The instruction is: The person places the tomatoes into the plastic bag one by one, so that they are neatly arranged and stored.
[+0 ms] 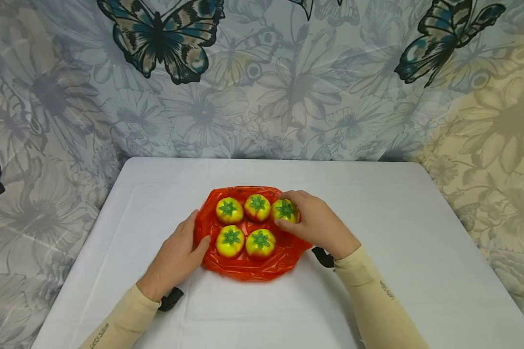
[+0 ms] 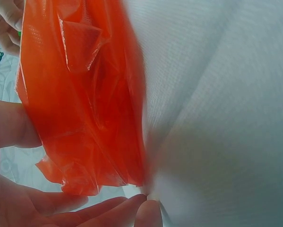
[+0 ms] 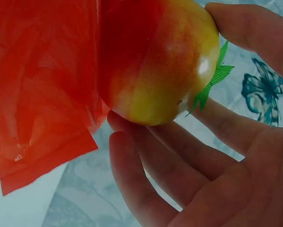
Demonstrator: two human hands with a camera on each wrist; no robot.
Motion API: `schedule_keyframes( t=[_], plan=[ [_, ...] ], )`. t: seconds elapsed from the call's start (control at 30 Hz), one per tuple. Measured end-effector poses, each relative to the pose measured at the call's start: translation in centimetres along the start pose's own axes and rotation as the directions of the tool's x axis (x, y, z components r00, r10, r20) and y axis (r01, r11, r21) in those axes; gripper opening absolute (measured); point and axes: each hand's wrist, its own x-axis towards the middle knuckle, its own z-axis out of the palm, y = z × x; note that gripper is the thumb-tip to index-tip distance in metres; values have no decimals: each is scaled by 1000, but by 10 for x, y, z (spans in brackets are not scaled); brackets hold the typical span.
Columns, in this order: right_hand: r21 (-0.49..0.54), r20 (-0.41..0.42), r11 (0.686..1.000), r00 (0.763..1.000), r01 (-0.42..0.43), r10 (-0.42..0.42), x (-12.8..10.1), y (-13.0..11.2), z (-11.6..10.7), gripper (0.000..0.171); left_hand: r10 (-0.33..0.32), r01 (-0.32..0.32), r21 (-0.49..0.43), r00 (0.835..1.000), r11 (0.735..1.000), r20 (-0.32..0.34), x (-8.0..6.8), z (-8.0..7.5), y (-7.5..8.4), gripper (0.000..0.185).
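On the white table lies a red plastic bag (image 1: pixel 284 264), spread out with a crumpled rim. Several yellow-and-red artificial fruits with green star-shaped leaf tops sit on it in two rows. At the back right, my right hand (image 1: pixel 316 223) holds one fruit (image 1: pixel 285 209) between thumb and fingers. The right wrist view shows this fruit (image 3: pixel 165 61) against the bag's wall, the thumb on its upper side and fingertips below. My left hand (image 1: pixel 176 254) rests along the bag's left edge, its fingers fairly straight. In the left wrist view, the thumb and fingers touch the bag (image 2: pixel 84 109).
The other fruits include a back-left one (image 1: pixel 229 210), a back-middle one (image 1: pixel 257 207) and a front-right one (image 1: pixel 260 244). White cloth covers the table (image 1: pixel 419 261). A butterfly-and-flower patterned curtain (image 1: pixel 262 97) hangs behind it and at both sides.
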Motion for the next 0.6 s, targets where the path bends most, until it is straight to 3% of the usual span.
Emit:
schedule_keyframes(
  t=[0.6],
  plan=[
    [-34, 60, 999, 998, 0, 2, 5, 1, 16, 60, -4, 4, 4, 1000, 1000, 5, 1, 0, -1, 81]
  ],
)
